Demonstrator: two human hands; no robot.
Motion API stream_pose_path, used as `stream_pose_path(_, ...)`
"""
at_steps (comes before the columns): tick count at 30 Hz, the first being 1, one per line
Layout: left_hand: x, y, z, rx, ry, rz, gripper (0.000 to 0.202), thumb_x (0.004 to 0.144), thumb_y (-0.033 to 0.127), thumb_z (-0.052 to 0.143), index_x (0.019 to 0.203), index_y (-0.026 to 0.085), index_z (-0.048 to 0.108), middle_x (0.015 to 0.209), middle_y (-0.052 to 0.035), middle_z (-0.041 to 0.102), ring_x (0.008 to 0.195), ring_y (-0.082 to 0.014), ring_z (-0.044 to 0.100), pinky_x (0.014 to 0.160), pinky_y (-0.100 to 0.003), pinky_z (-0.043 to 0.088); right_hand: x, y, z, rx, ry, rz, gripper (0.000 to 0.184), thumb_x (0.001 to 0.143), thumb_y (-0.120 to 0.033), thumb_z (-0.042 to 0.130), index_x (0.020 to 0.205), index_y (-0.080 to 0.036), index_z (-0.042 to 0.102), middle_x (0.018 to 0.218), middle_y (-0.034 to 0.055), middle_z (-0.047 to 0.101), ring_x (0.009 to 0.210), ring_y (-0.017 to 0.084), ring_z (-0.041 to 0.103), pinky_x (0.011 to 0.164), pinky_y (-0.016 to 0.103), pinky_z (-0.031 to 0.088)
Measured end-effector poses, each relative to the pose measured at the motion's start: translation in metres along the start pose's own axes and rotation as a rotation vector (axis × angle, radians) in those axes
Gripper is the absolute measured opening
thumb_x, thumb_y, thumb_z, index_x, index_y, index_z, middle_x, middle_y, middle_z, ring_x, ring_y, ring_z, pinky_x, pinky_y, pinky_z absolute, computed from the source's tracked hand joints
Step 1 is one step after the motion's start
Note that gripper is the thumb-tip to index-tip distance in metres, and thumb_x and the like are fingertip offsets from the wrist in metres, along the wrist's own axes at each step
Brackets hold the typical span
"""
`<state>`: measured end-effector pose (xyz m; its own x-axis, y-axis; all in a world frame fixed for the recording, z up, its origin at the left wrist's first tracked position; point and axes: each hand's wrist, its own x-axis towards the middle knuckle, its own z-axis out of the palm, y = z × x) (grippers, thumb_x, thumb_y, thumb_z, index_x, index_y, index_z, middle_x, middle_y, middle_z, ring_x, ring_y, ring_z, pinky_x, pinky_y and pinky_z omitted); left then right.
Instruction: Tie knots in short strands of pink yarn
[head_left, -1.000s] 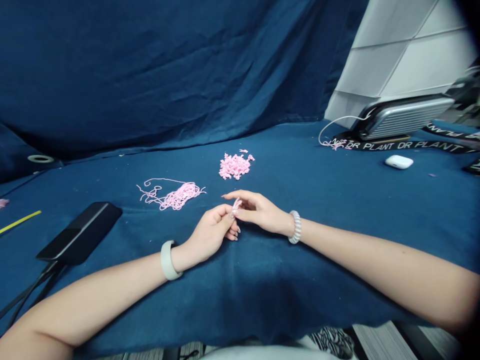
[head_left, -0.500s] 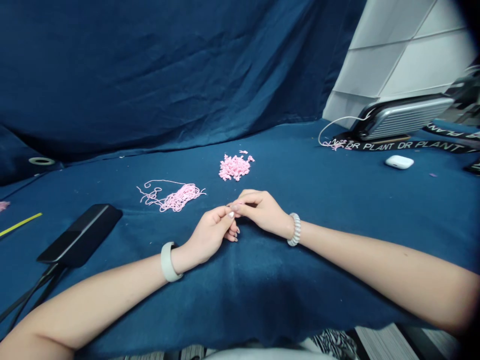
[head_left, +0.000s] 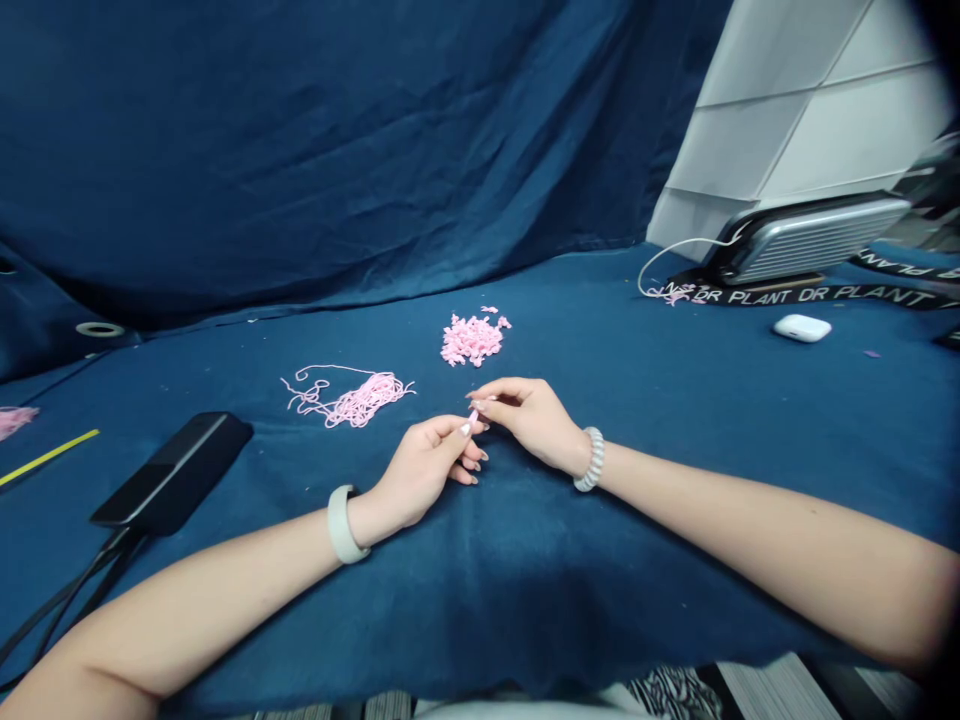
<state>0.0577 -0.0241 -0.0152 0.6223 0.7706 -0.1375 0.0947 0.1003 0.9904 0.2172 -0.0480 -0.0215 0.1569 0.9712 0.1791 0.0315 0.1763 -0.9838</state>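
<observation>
My left hand (head_left: 424, 462) and my right hand (head_left: 529, 418) meet at the middle of the blue cloth, fingertips pinched together on a small piece of pink yarn (head_left: 474, 414). Both wrists rest on the cloth. The left wrist wears a pale band, the right a white coil bracelet. Beyond the hands lies a small heap of short pink yarn bits (head_left: 471, 338). To its left is a loose bundle of longer pink yarn strands (head_left: 352, 398).
A black phone (head_left: 174, 471) with cables lies at the left, a yellow stick (head_left: 46, 457) farther left. At the right back are a white earbud case (head_left: 802, 327), a silver case (head_left: 810, 238) and a black lettered strap (head_left: 795, 295). Blue fabric (head_left: 300, 150) hangs behind.
My right hand's fingers have curled in from a spread pose to a pinch at the left fingertips. The view has shifted slightly down.
</observation>
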Motion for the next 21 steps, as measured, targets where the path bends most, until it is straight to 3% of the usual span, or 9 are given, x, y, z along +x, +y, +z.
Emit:
stream_pose_path(5, -0.0003, -0.0001, 0.0000, 0.011, 0.017, -0.018, 0.032, 0.080, 0.039, 0.058, 0.095, 0.012, 0.064, 0.072, -0.0047, 0.065, 0.060, -0.0094, 0.058, 0.050, -0.018, 0.049, 0.0028, 0.0036, -0.0019, 0.104, 0.019, 0.020, 0.016, 0.068, -0.023, 0.067, 0.082, -0.016, 0.068, 0.075, 0.0022, 0.067, 0.067, 0.012, 0.061, 0.070, 0.030, 0.049)
stream_pose_path(11, 0.0000, -0.0004, -0.0008, 0.018, 0.006, -0.033, 0.032, 0.079, 0.040, 0.058, 0.094, 0.013, 0.065, 0.071, -0.0047, 0.066, 0.059, -0.0099, 0.059, 0.051, -0.019, 0.048, 0.0026, 0.0014, -0.0018, 0.033, -0.039, -0.020, 0.015, 0.071, -0.026, 0.064, 0.082, -0.016, 0.068, 0.077, 0.0027, 0.067, 0.071, 0.013, 0.060, 0.073, 0.029, 0.048)
stream_pose_path(21, -0.0080, 0.0008, 0.0026, 0.136, -0.051, 0.064, 0.031, 0.081, 0.039, 0.056, 0.101, 0.015, 0.062, 0.075, -0.0027, 0.062, 0.065, -0.0115, 0.059, 0.057, -0.023, 0.053, 0.0034, -0.0004, -0.0012, -0.065, -0.038, -0.029, 0.028, 0.079, -0.039, 0.055, 0.064, -0.016, 0.055, 0.059, -0.0014, 0.053, 0.056, 0.010, 0.048, 0.057, 0.024, 0.041)
